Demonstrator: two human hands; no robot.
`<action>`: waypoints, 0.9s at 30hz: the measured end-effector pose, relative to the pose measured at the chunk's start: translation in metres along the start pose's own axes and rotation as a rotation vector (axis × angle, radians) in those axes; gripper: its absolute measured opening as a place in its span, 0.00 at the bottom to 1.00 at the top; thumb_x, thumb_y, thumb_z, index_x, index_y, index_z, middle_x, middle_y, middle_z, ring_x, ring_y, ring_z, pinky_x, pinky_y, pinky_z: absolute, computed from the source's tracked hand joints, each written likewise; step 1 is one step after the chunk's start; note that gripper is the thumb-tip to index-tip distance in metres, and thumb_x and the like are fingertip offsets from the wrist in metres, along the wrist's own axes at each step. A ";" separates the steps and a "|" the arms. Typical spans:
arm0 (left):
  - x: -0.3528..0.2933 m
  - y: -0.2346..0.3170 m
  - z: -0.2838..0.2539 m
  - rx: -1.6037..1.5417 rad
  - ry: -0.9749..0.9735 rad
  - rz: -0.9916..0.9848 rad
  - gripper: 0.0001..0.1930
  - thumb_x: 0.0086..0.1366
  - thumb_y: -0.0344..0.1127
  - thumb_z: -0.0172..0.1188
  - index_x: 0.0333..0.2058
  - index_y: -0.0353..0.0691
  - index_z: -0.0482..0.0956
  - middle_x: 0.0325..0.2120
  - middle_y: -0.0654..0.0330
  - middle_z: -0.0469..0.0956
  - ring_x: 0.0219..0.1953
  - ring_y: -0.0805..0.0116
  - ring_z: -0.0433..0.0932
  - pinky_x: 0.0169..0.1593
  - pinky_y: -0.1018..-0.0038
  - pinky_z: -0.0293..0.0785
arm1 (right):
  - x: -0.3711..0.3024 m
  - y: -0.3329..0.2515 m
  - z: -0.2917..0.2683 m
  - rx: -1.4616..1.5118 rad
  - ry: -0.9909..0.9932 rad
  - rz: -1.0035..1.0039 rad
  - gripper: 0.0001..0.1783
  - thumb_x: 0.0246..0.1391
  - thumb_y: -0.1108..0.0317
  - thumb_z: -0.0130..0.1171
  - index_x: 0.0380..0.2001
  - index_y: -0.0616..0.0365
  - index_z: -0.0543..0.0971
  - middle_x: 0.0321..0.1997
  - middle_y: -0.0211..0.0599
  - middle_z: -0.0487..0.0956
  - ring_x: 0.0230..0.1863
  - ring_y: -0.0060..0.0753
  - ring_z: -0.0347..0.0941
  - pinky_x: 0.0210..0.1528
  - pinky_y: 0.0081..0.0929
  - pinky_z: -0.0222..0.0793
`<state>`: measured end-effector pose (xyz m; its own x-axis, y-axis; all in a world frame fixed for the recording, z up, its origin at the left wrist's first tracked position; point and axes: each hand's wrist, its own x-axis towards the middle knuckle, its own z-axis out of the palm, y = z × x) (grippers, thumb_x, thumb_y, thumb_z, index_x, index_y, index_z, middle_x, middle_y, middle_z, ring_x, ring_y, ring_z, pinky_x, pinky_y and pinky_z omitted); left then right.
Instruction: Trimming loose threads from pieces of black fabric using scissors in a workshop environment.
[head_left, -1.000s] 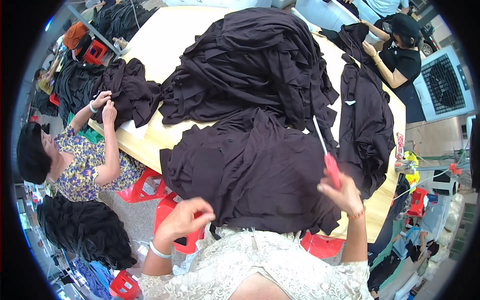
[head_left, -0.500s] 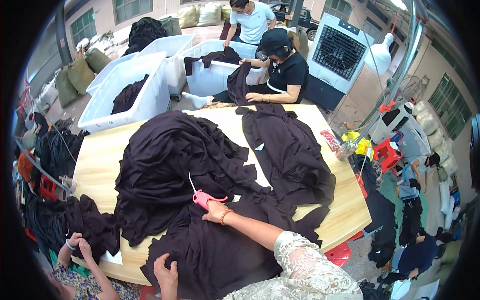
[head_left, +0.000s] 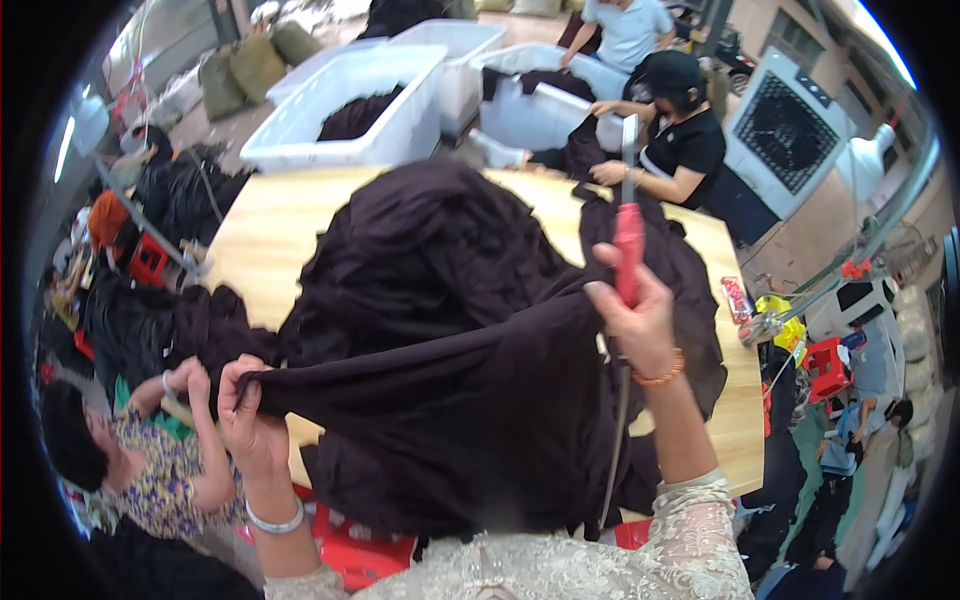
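Observation:
A dark purple-black garment (head_left: pixel 450 410) is stretched across in front of me, above the table. My left hand (head_left: pixel 255 415) pinches its left corner between thumb and fingers. At the upper right, my right hand (head_left: pixel 640 315) grips a red-handled tool (head_left: pixel 628 245) with a long, narrow metal blade pointing up and away; its exact kind is unclear. The garment's right edge meets this hand's thumb and fingers. A thin grey cord hangs below the right hand. Behind the stretched cloth rises a large heap of similar dark garments (head_left: pixel 430 240).
The pale wooden table (head_left: pixel 260 215) carries more dark cloth at right. A person in a floral top (head_left: pixel 165 465) handles dark cloth at left. White bins (head_left: pixel 345 150) stand beyond, with a black-clad person (head_left: pixel 690 140) beside an air cooler (head_left: pixel 785 125). A red stool (head_left: pixel 360 550) sits below.
My left hand has taken hold of the garment's corner and lifted it. My right hand has risen to the right with the tool, now blade-up. The view has shifted.

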<state>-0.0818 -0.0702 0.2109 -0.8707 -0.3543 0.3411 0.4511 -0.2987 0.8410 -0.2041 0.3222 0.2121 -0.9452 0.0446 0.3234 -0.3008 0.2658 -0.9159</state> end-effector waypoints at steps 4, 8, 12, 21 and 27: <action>-0.061 0.012 -0.021 0.036 -0.222 -0.279 0.11 0.53 0.24 0.65 0.32 0.38 0.72 0.31 0.60 0.69 0.35 0.70 0.70 0.44 0.76 0.67 | -0.047 -0.014 -0.041 -0.105 -0.148 0.242 0.23 0.52 0.77 0.61 0.53 0.70 0.73 0.48 0.36 0.78 0.45 0.21 0.73 0.51 0.18 0.66; -0.138 -0.009 -0.044 0.500 -0.422 -0.755 0.09 0.50 0.17 0.60 0.29 0.35 0.74 0.29 0.63 0.71 0.31 0.76 0.69 0.35 0.80 0.66 | -0.134 0.039 -0.080 -0.416 -0.453 0.376 0.18 0.48 0.73 0.64 0.44 0.66 0.79 0.37 0.40 0.82 0.41 0.30 0.78 0.47 0.28 0.71; -0.189 -0.028 -0.039 0.997 -0.657 -0.918 0.12 0.50 0.28 0.66 0.33 0.32 0.75 0.28 0.53 0.73 0.31 0.60 0.75 0.38 0.71 0.72 | -0.192 0.072 -0.082 -1.043 -0.557 0.463 0.09 0.49 0.69 0.61 0.33 0.63 0.79 0.26 0.51 0.80 0.33 0.54 0.78 0.38 0.45 0.73; -0.184 -0.074 -0.005 0.449 -0.177 -0.908 0.21 0.56 0.36 0.69 0.44 0.33 0.71 0.30 0.63 0.76 0.33 0.79 0.73 0.40 0.80 0.72 | -0.169 0.054 -0.061 -0.981 -0.203 0.030 0.18 0.43 0.85 0.58 0.40 0.65 0.68 0.51 0.55 0.66 0.48 0.59 0.72 0.45 0.46 0.70; -0.171 -0.087 0.034 0.140 0.059 -0.968 0.23 0.59 0.36 0.67 0.47 0.32 0.67 0.21 0.67 0.72 0.19 0.82 0.66 0.25 0.84 0.63 | -0.170 0.027 -0.037 -0.655 -0.413 0.042 0.18 0.51 0.75 0.59 0.47 0.57 0.72 0.40 0.47 0.77 0.40 0.53 0.75 0.40 0.38 0.71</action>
<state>0.0214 0.0465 0.0939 -0.8392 -0.0562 -0.5410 -0.4839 -0.3770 0.7898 -0.0465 0.3568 0.1413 -0.9636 -0.2610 0.0585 -0.2485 0.7927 -0.5567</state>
